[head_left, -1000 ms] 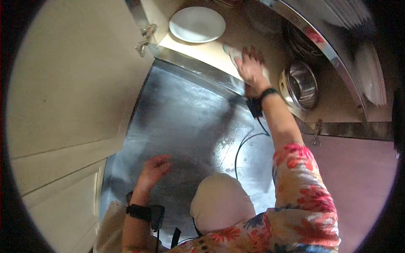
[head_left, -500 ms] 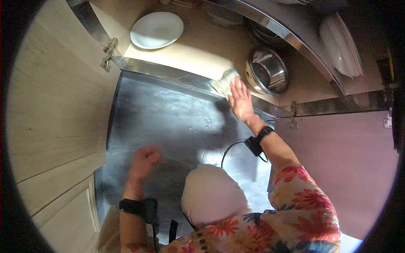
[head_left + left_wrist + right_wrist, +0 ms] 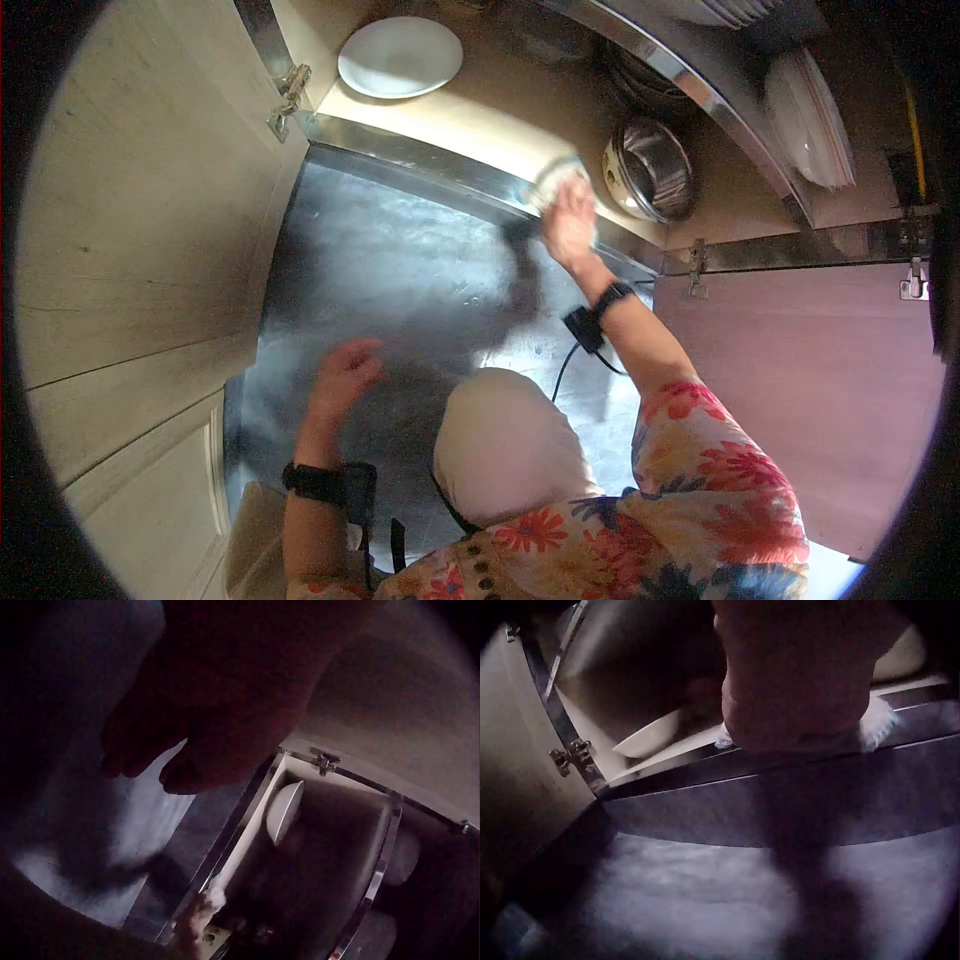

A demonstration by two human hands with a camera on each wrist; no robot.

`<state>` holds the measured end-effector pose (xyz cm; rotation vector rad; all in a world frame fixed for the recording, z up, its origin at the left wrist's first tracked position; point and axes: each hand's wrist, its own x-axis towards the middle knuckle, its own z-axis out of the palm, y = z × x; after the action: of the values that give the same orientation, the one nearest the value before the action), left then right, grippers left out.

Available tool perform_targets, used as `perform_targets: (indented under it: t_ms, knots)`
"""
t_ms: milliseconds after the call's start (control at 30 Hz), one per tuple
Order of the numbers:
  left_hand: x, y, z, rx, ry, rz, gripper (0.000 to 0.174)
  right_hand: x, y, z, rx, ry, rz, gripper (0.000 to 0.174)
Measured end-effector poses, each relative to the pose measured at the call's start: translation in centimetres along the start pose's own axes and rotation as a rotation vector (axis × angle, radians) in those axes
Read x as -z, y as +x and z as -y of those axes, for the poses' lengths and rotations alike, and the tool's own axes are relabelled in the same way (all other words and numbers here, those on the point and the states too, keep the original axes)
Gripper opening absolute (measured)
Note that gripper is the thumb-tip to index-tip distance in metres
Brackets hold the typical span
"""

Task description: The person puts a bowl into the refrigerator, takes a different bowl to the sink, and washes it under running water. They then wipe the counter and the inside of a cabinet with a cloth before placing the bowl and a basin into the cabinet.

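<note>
In the head view my right hand lies over a pale cloth, fingers extended and blurred, at the metal front edge of a cabinet shelf. Cloth shows on both sides of the right hand in the right wrist view. Just right of it stand nested metal bowls or pots; a white plate lies farther left on the shelf. My left hand hovers over the dark, shiny surface below, fingers loosely bent, holding nothing. The left wrist view shows it dark.
An open cabinet door stands on the left, with a hinge at its edge. A pinkish panel is on the right. Stacked white dishes stand behind a curved metal strip. A black cable hangs from the right wrist device.
My right hand and the cloth have moved from farther in on the shelf to its front edge, beside the bowls. The head view has shifted. My left hand stays low with nothing in it.
</note>
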<state>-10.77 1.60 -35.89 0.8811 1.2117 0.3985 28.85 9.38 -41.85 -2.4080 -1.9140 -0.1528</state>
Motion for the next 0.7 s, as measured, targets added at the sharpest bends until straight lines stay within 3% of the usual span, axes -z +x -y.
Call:
perform_targets:
  t_ms: [33, 67, 133, 167, 233, 300, 433, 533, 567, 700]
  knots:
    - [-0.1, 0.0, 0.0, 0.003, 0.0, -0.002, 0.033, -2.1, 2.7, 2.2, 0.096, 0.116, -0.134, 0.06]
    - [-0.4, 0.0, -0.2, 0.032, 0.014, -0.007, 0.032, -1.0, 4.4, 6.1, 0.221, 0.075, -0.138, 0.06]
    - [-0.9, 0.6, 0.2, 0.063, 0.043, -0.005, 0.032, -2.2, 7.0, 12.9, 0.281, 0.335, -0.222, 0.06]
    - [-1.1, 1.3, 0.7, 0.052, 0.038, -0.012, 0.032, -0.8, 7.7, 15.5, 0.264, 0.257, -0.036, 0.06]
    - [-1.9, 2.4, 0.7, 0.044, 0.034, -0.002, 0.032, 0.7, 8.1, 16.5, 0.272, 0.276, 0.098, 0.054]
    - [-2.1, 3.4, -0.5, -0.065, 0.012, 0.025, 0.031, 0.4, 7.0, 13.6, 0.472, 0.277, 0.046, 0.049]
    - [-2.0, 3.5, -2.7, -0.064, 0.062, 0.004, 0.032, -0.3, 1.8, 1.9, 0.408, 0.183, -0.098, 0.048]
    - [-1.9, 3.0, -2.6, -0.069, 0.062, 0.001, 0.033, -1.6, -3.6, -9.3, 0.204, 0.08, -0.117, 0.048]
    - [-1.5, 3.0, -2.1, -0.083, 0.062, -0.002, 0.033, -0.5, -5.4, -10.9, 0.109, -0.131, -0.102, 0.049]
    - [-0.7, 1.7, -0.1, -0.107, 0.16, -0.026, 0.032, -1.1, -6.9, -11.4, -0.168, -0.114, -0.088, 0.051]
